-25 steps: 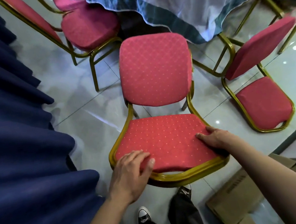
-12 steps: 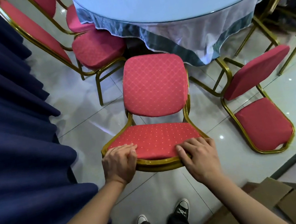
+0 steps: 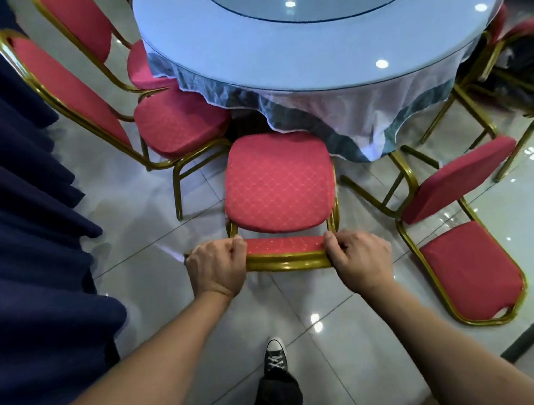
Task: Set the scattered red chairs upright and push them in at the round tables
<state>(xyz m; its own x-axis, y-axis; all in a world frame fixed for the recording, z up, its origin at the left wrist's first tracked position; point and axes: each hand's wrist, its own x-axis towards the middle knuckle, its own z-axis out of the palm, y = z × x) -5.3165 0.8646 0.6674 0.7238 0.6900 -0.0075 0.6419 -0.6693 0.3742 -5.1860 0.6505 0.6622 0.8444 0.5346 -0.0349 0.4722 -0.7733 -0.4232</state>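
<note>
Red padded chair [image 3: 276,180], gilt metal frame: upright, seat toward the round table [image 3: 319,31], the seat's far edge just short of the hanging tablecloth [image 3: 366,107]. Left hand [image 3: 216,267] and right hand [image 3: 358,258] each curl round the top rail of the backrest, one at either corner. Judged nearly seated; a final push under the table remains.
Two chairs at left [image 3: 174,122]: upright, drawn in to the table.
Fallen chair [image 3: 464,235] at right: on its back on the tiled floor, not yet righted.
Further chairs at far right: blurred, cut by the frame edge; condition unclear. Table legs hidden by the cloth.
</note>
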